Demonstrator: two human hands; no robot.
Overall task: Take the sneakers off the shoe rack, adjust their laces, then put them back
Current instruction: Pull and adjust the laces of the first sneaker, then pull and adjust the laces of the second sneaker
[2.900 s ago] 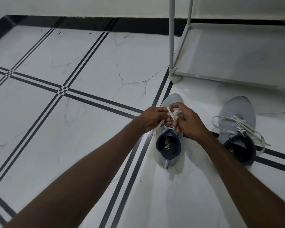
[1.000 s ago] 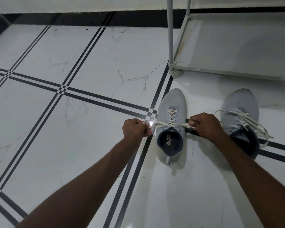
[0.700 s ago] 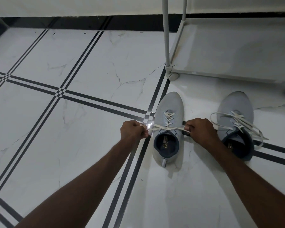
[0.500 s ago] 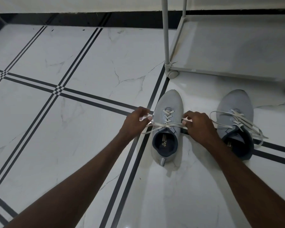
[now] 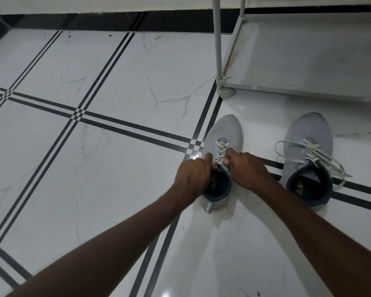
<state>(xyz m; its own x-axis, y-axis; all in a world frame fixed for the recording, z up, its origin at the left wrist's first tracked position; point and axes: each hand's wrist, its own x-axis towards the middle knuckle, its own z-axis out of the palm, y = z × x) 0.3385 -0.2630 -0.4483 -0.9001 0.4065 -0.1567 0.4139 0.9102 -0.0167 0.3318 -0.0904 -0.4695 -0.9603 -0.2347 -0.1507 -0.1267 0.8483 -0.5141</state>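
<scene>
Two grey sneakers with dark blue linings stand on the tiled floor, toes pointing away from me. Over the tongue of the left sneaker (image 5: 224, 131) both hands meet. My left hand (image 5: 193, 176) and my right hand (image 5: 247, 171) each pinch its white laces (image 5: 221, 150) near the top eyelets, and the lace ends are hidden under the fingers. The right sneaker (image 5: 308, 136) stands apart to the right, its white laces (image 5: 315, 153) loose and looped out over both sides.
The white shoe rack (image 5: 308, 91) stands just beyond the sneakers at the upper right, its bottom shelf bare, with a corner post and caster (image 5: 226, 93) close to the left sneaker's toe. A dark skirting strip (image 5: 116, 20) runs along the far wall.
A second ago my hands held the lace ends pulled out wide to either side of the left sneaker. They have since come together over its tongue.
</scene>
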